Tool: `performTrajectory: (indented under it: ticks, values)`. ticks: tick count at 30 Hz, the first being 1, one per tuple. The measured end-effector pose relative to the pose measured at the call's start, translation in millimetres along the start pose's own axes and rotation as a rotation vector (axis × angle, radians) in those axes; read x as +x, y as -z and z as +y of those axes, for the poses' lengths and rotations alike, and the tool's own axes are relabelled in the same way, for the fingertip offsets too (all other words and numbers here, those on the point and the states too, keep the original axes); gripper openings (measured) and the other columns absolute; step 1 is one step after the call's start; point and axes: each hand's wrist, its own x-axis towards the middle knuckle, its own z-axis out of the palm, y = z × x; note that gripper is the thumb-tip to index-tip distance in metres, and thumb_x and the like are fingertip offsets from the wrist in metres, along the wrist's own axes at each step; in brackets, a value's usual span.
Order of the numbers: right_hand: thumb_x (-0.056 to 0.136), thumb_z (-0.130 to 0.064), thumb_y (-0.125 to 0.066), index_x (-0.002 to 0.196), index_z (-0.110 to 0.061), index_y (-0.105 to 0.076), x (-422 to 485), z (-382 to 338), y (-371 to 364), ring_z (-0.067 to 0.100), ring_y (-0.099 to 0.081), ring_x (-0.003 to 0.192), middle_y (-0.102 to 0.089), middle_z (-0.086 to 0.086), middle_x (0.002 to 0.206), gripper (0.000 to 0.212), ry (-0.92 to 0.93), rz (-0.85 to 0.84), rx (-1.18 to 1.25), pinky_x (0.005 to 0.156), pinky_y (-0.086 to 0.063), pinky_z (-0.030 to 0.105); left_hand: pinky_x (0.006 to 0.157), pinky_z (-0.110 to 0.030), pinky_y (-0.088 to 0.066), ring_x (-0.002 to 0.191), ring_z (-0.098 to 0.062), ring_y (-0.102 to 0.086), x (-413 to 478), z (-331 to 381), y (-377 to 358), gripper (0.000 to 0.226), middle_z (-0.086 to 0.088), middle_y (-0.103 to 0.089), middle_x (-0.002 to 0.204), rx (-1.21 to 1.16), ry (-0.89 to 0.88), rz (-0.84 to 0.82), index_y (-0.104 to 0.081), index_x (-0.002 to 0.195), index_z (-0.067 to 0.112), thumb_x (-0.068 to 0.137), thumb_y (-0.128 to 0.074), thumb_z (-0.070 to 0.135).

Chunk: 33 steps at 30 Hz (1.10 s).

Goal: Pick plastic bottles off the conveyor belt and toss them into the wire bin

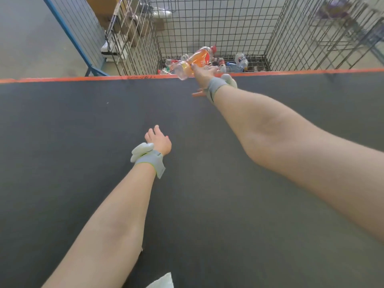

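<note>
Nearer the camera, the left hand (159, 140) hangs loosely curled and empty; ahead, the right hand (204, 74) touches with its thumb an orange bottle (197, 59) slanting away from it toward the wire bin (228, 28) just beyond, grip unclear.

This looks like a recycling sorting hall. A wide, dark conveyor belt (83, 142) borders a wire bin (218, 28) holding plastic bottles (241, 61), on a bare concrete floor (25, 38).
</note>
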Motion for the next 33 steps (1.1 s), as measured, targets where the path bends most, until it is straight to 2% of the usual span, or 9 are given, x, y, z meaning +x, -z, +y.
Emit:
performTrajectory:
  ticks: [2,4,8,11,17,21,24,28,33]
  values:
    - [0.085,-0.043,-0.063,0.153,-0.021,-0.001,-0.7,34.6,-9.7,0.039,-0.046,0.126,-0.029,0.008,0.152,0.094,-0.037,-0.046,-0.159,0.097,-0.047,0.054,0.120,-0.040,-0.007,0.147,-0.030,-0.003,-12.0,-8.5,-1.2,0.060,-0.015,-0.007,0.158,0.045,0.008,-0.035,-0.008,0.152,0.008,0.101,-0.036,0.024]
    - [0.083,-0.042,-0.064,0.153,-0.024,0.002,-17.6,77.4,-17.0,0.035,-0.038,0.135,-0.029,0.010,0.154,0.098,-0.113,-0.098,-0.359,0.109,-0.037,0.052,0.121,-0.041,-0.007,0.147,-0.031,0.000,-36.8,-24.5,1.9,0.061,-0.014,-0.003,0.159,0.109,0.017,-0.089,-0.006,0.152,0.010,0.102,-0.036,0.026]
    - [0.089,-0.044,-0.061,0.155,-0.020,0.003,-114.6,146.8,2.0,0.034,-0.013,0.147,-0.009,0.014,0.160,0.095,-0.064,-0.221,-0.879,0.118,-0.017,0.046,0.121,-0.044,-0.009,0.147,-0.033,0.002,-100.5,-66.9,2.3,0.063,-0.013,0.001,0.160,0.228,0.051,-0.211,-0.009,0.153,0.016,0.100,-0.039,0.033]
    - [0.090,-0.049,-0.059,0.155,-0.024,0.006,-177.8,197.4,22.1,0.033,0.001,0.149,0.008,0.010,0.161,0.095,-0.065,-0.359,-1.062,0.118,-0.008,0.047,0.120,-0.046,-0.010,0.147,-0.035,0.000,-154.0,-96.9,-3.8,0.069,-0.010,0.002,0.160,0.301,0.092,-0.306,-0.010,0.154,0.020,0.097,-0.045,0.039]
    - [0.086,-0.051,-0.063,0.155,-0.029,0.005,-258.0,309.7,57.1,0.037,0.009,0.148,0.018,0.008,0.160,0.099,-0.122,-0.434,-1.225,0.120,-0.008,0.047,0.120,-0.046,-0.011,0.147,-0.035,-0.002,-249.0,-137.6,-40.8,0.075,-0.009,0.005,0.161,0.322,0.143,-0.442,-0.004,0.154,0.024,0.095,-0.048,0.041]
    - [0.088,-0.040,-0.062,0.155,-0.029,0.003,-271.8,337.3,95.9,0.034,0.013,0.148,0.021,0.005,0.160,0.094,-0.098,-0.334,-1.296,0.119,-0.007,0.046,0.119,-0.041,-0.014,0.148,-0.031,-0.009,-285.9,-142.4,-56.5,0.077,-0.008,0.004,0.161,0.245,0.104,-0.556,-0.002,0.154,0.019,0.096,-0.047,0.041]
    - [0.088,-0.041,-0.059,0.155,-0.028,0.005,-270.9,320.2,108.9,0.035,0.000,0.148,0.014,0.006,0.161,0.093,-0.160,-0.271,-1.240,0.118,-0.014,0.045,0.119,-0.042,-0.017,0.147,-0.033,-0.013,-291.1,-141.7,-54.5,0.079,-0.010,-0.002,0.160,0.178,0.085,-0.457,-0.005,0.154,0.016,0.095,-0.051,0.040]
    - [0.090,-0.036,-0.057,0.155,-0.029,0.003,-279.4,296.5,95.2,0.032,-0.013,0.147,0.008,0.004,0.162,0.088,-0.077,-0.292,-1.180,0.116,-0.022,0.043,0.120,-0.040,-0.014,0.148,-0.031,-0.006,-285.6,-149.0,-36.9,0.079,-0.012,-0.003,0.160,0.135,0.078,-0.336,-0.008,0.153,0.014,0.093,-0.054,0.037]
    - [0.092,-0.034,-0.057,0.155,-0.031,0.001,-295.7,293.9,70.9,0.032,-0.015,0.147,0.010,0.003,0.162,0.086,-0.014,-0.383,-1.166,0.115,-0.024,0.043,0.120,-0.044,-0.009,0.147,-0.033,0.006,-281.6,-175.3,-22.0,0.079,-0.010,0.009,0.160,0.195,0.188,-0.182,-0.005,0.153,0.020,0.093,-0.055,0.033]
